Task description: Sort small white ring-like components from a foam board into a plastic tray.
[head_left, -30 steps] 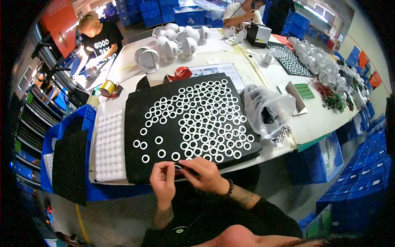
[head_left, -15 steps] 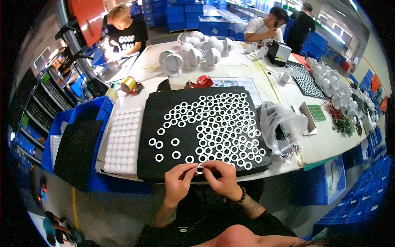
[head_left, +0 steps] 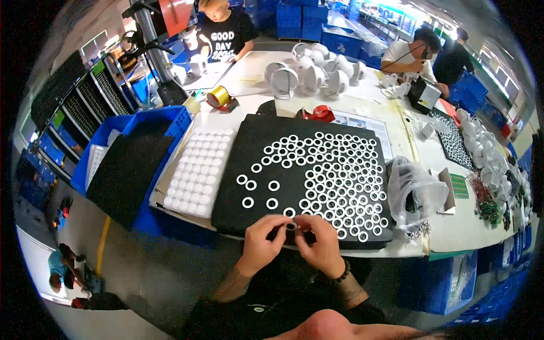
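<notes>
Basically, the ring (head_left: 291, 226) looks light, stiff and maybe slick, likely plastic, not very fragile; best hold is the outer rim, from opposite sides. It sits between the two hands at the near edge of the black pad (head_left: 248, 148): left hand (head_left: 262, 243) fingers pinched on its left side, right hand (head_left: 321, 245) fingers closed on its right. Other rings (head_left: 270, 186) lie just beyond, far side.
</notes>
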The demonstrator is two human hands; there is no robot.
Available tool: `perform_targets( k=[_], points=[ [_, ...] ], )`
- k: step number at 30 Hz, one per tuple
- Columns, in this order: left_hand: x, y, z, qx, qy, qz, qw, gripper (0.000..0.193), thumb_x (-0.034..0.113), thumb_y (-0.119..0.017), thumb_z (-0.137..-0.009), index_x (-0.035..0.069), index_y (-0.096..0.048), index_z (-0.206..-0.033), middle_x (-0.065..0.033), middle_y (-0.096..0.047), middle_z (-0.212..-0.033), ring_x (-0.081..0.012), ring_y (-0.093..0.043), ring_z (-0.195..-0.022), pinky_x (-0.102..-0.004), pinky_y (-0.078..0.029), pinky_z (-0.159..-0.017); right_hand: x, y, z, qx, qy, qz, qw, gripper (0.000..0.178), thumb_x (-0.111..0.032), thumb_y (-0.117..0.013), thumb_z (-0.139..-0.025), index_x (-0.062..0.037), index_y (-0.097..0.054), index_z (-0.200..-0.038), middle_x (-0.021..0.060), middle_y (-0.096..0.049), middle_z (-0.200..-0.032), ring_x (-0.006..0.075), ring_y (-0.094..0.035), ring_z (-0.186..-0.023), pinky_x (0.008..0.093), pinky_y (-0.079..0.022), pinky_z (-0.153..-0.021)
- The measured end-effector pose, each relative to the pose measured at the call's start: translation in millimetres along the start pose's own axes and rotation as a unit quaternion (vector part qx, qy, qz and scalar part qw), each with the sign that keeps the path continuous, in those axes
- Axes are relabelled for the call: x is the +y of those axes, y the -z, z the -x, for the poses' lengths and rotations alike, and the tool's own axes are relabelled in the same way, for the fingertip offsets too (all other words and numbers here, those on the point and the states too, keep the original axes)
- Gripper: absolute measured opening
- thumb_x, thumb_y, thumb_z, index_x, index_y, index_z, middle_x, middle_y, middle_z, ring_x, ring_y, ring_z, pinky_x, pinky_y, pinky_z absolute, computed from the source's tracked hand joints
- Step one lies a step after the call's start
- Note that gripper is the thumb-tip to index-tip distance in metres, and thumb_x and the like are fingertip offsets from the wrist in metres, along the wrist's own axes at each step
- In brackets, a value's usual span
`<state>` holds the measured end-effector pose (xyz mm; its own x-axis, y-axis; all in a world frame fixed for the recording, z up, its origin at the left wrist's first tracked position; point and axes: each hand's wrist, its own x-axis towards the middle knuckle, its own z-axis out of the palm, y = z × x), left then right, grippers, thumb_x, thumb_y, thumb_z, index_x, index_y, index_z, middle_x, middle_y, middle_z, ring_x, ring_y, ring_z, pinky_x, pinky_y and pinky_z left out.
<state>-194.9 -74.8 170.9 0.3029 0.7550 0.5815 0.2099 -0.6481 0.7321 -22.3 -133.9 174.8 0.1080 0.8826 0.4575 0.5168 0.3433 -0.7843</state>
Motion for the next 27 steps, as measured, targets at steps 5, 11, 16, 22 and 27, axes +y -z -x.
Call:
perform_targets(
  k=[5, 11, 16, 22, 27],
  points=[
    [-8.2, 4.7, -8.9, -0.008, 0.035, -0.075, 0.997, 0.042, -0.008, -0.064, -0.086, 0.003, -0.064, -0.127, -0.0145, -0.064, -0.119, -0.0263, -0.069, -0.083, -0.0347, -0.057, -0.072, 12.7, 36.7, 19.6, 0.145, 0.123, 0.171, 0.967, 0.032, 0.003, -0.079, -0.08, -0.0032, -0.072, -0.111, 0.0135, -0.071, -0.1, 0.0281, -0.067, -0.088, 0.0374, -0.054, -0.079],
    [-22.9, 2.1, -6.4, -0.008, -0.042, -0.199, 0.979, 0.038, 0.0, -0.067, -0.085, 0.004, -0.066, -0.123, -0.0115, -0.065, -0.115, -0.0316, -0.064, -0.106, -0.0426, -0.051, -0.092, 68.1, 74.1, 79.8, 0.293, 0.041, 0.221, 0.929, 0.021, 0.004, -0.073, -0.085, -0.0021, -0.07, -0.105, 0.0109, -0.067, -0.084, 0.0275, -0.058, -0.075, 0.0376, -0.047, -0.071],
    [-20.4, -0.4, 10.4, -0.01, -0.101, -0.22, 0.97, 0.027, 0.004, -0.07, -0.086, 0.007, -0.07, -0.112, -0.0069, -0.067, -0.114, -0.0285, -0.064, -0.11, -0.0407, -0.05, -0.09, 73.3, 86.0, 88.5, 0.239, 0.097, 0.299, 0.919, 0.017, -0.005, -0.077, -0.086, -0.005, -0.074, -0.103, 0.0096, -0.069, -0.095, 0.0291, -0.06, -0.086, 0.0412, -0.046, -0.085],
    [-22.7, 7.9, 22.2, -0.044, -0.134, -0.28, 0.95, 0.025, 0.019, -0.076, -0.088, 0.008, -0.072, -0.111, -0.0045, -0.068, -0.12, -0.0268, -0.061, -0.117, -0.0444, -0.046, -0.097, 52.4, 76.3, 71.9, 0.178, 0.057, 0.347, 0.919, 0.016, -0.007, -0.075, -0.087, -0.0041, -0.075, -0.103, 0.011, -0.071, -0.103, 0.03, -0.061, -0.1, 0.0418, -0.042, -0.096],
    [-24.4, 17.5, 28.1, -0.052, -0.12, -0.284, 0.95, 0.036, 0.022, -0.079, -0.086, 0.009, -0.072, -0.119, -0.0051, -0.068, -0.13, -0.0282, -0.06, -0.124, -0.047, -0.045, -0.105, 73.8, 90.7, 72.2, 0.247, 0.094, 0.341, 0.902, 0.018, -0.004, -0.071, -0.09, 0.0004, -0.073, -0.108, 0.0159, -0.069, -0.107, 0.0317, -0.061, -0.102, 0.0438, -0.046, -0.094]
  ],
)
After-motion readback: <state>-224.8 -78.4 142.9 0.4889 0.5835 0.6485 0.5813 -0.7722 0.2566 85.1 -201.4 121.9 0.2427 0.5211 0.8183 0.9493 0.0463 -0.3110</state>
